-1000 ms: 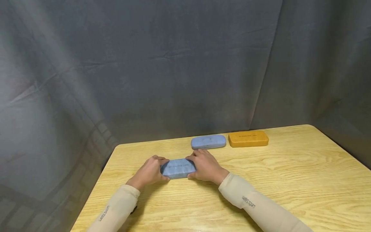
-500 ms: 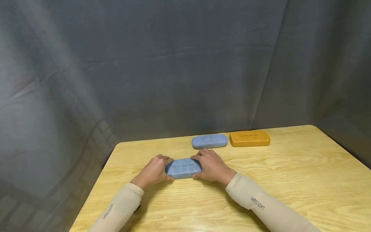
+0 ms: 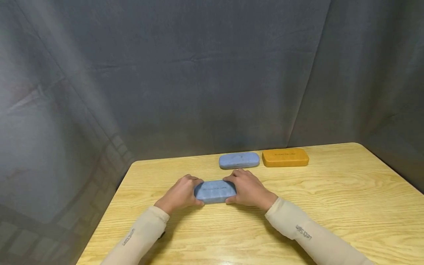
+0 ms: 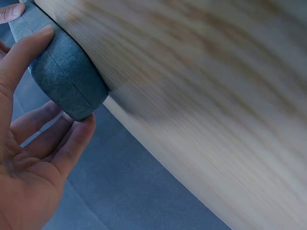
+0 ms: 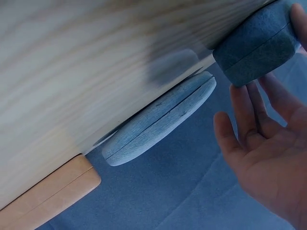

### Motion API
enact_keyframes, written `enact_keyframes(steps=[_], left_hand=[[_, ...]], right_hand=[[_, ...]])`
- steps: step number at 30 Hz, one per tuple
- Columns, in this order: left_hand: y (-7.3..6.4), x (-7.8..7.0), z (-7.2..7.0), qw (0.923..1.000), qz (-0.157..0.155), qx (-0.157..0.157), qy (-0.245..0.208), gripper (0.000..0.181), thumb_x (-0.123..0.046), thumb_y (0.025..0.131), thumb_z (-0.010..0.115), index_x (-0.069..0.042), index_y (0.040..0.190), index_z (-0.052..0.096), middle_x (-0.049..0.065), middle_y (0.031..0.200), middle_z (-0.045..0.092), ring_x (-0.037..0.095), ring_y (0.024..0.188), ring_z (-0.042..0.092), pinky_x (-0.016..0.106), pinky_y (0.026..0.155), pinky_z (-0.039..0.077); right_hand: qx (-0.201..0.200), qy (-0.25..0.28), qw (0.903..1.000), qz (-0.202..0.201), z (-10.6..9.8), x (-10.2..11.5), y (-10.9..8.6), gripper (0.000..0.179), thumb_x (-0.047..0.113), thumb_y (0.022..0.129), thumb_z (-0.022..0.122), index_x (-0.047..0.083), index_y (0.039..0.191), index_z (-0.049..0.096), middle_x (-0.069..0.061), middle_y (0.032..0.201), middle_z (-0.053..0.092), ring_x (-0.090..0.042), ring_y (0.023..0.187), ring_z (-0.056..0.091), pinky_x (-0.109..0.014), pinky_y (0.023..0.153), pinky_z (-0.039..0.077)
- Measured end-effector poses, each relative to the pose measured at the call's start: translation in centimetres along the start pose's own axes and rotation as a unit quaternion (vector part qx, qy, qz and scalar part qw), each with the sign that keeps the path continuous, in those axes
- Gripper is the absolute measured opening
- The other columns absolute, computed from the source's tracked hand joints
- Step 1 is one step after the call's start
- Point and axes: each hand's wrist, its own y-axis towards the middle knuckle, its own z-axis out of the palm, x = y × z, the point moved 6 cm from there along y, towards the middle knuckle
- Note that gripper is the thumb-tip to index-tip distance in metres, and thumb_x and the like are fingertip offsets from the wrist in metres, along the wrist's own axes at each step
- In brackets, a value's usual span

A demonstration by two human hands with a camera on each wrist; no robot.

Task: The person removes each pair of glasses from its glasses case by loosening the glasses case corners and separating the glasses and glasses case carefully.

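A blue-grey eyeglass case with a line of dark print on its lid lies on the wooden table between both hands. My left hand grips its left end, thumb on the near side and fingers on the far side. At the opposite end my right hand holds it the same way. In the left wrist view the thumb presses the side of the case, which has a seam running along it. The right wrist view shows the right fingertips against the far edge of the case.
Behind the hands, a lighter blue eyeglass case lies near the table's back edge. An orange eyeglass case is just to its right. Grey cloth hangs behind and beside the wooden table.
Both hands, still gripping the blue-grey case, have shifted a little to the right with it. The two cases at the back stay in place.
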Motion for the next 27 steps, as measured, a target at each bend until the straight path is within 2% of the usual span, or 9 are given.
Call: enact_keyframes(steps=[8, 18, 27], left_hand=[[0.5, -0.6, 0.3, 0.9999, 0.008, 0.010, -0.002, 0.069, -0.036, 0.064, 0.093, -0.005, 0.120, 0.068, 0.011, 0.117, 0.071, 0.023, 0.103, 0.063, 0.036, 0.083, 0.055], [0.7, -1.3, 0.4, 0.9998, 0.015, 0.014, -0.006, 0.070, -0.037, 0.066, 0.092, -0.005, 0.123, 0.067, 0.010, 0.121, 0.070, 0.023, 0.108, 0.063, 0.036, 0.088, 0.055], [0.9, -2.1, 1.0, 0.9994, 0.032, 0.014, 0.005, 0.072, -0.041, 0.070, 0.090, -0.004, 0.126, 0.066, 0.014, 0.125, 0.068, 0.027, 0.114, 0.063, 0.038, 0.093, 0.055]], right_hand=[[-0.004, 0.001, 1.0000, -0.004, -0.2, -0.4, -0.5, 0.070, 0.050, 0.066, 0.089, 0.015, 0.123, 0.070, -0.002, 0.106, 0.065, -0.020, 0.097, 0.058, -0.040, 0.085, 0.048], [0.007, 0.027, 0.9995, 0.014, -0.5, -1.1, -1.2, 0.070, 0.047, 0.068, 0.090, 0.016, 0.126, 0.068, 0.000, 0.108, 0.063, -0.016, 0.099, 0.055, -0.037, 0.081, 0.053], [0.014, 0.026, 0.9990, 0.035, -0.8, -2.0, -2.1, 0.070, 0.047, 0.067, 0.090, 0.017, 0.126, 0.068, 0.000, 0.110, 0.064, -0.016, 0.101, 0.056, -0.037, 0.083, 0.052]])
